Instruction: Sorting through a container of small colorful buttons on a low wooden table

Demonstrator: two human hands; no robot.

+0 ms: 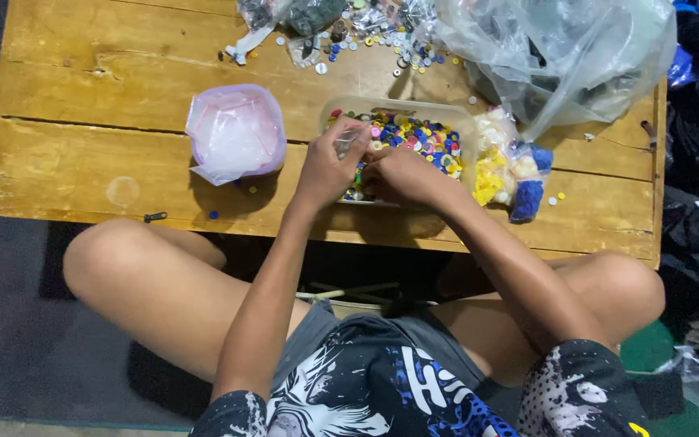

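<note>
Fingers (348,139) of the left hand (329,166) are being pinched around a small clear bag (345,144). Whether anything is being held by the curled right hand (398,174) cannot be told; it is being rested in the tub of buttons (414,137), frame centre.

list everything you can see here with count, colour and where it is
wooden table: one, yellow-brown, low, across the upper frame
clear tub: one, see-through, table centre, full of mixed-colour buttons
pink-rimmed bag: one, clear with pink edge, left of the tub
small bags of sorted buttons: a few, white, yellow and blue, right of the tub
large plastic bag: one, clear, top right, dark contents
loose buttons: many, mixed colours, scattered at the table's far edge
small clear packet: one, in the left hand
left hand: holds the packet over the tub
right hand: at the tub's near edge, fingers curled, contents hidden
legs: two, bare, crossed under the table
</note>
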